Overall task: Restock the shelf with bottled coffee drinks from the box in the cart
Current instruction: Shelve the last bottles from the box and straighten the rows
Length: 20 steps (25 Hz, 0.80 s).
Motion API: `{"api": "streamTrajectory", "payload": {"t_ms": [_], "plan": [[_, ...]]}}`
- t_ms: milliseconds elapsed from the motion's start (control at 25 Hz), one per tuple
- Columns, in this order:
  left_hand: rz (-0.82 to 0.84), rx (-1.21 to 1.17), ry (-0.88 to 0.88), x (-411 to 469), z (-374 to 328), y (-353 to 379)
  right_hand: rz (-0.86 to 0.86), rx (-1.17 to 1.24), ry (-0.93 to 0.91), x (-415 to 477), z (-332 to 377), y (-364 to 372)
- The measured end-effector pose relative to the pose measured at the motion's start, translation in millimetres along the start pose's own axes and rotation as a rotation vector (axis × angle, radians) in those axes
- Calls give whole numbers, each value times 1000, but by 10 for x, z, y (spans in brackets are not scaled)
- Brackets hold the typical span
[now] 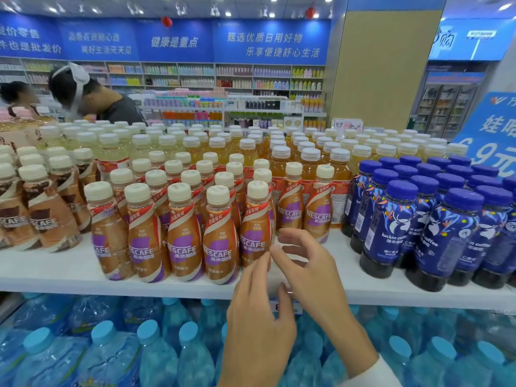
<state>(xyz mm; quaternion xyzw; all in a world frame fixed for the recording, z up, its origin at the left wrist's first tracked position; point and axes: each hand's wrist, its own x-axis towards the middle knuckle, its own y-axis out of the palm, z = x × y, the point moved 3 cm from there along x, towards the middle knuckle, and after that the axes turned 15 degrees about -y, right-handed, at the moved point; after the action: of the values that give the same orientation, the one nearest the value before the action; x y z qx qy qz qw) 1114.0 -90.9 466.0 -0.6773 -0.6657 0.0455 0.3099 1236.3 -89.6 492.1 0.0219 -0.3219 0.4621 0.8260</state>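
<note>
Since the front coffee bottle should square with its row, our left hand lays straight fingertips against its base on the shelf. Our right hand hovers loosely curled and empty over the gap beside it, where more bottles could go.

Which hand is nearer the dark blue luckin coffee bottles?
Right. The right hand is just left of the luckin coffee bottles; the left hand is lower and farther left, by the front Nescafe bottle.
</note>
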Motion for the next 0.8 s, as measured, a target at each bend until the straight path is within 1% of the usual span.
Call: {"api": "streamTrajectory", "payload": {"t_ms": [80,160,280,400,520,680,800], "plan": [[-90,-5,-7,-57,142,-102,56,29,9,0,31,119],[-133,-32,-49,-115,264,-188,86,9,18,30,36,229],[-168,-83,-116,-161,384,-307,45,-33,-2,92,11,353],[-223,-130,-135,-114,414,-434,17,-72,-37,102,-11,390],[-248,-162,-150,-7,384,-514,-29,-96,-59,50,-17,266],[-241,-133,-181,146,351,-504,-121,-130,-39,-19,-73,-45],[-241,-92,-169,218,342,-439,-151,-155,-34,-24,-79,-274]]}}
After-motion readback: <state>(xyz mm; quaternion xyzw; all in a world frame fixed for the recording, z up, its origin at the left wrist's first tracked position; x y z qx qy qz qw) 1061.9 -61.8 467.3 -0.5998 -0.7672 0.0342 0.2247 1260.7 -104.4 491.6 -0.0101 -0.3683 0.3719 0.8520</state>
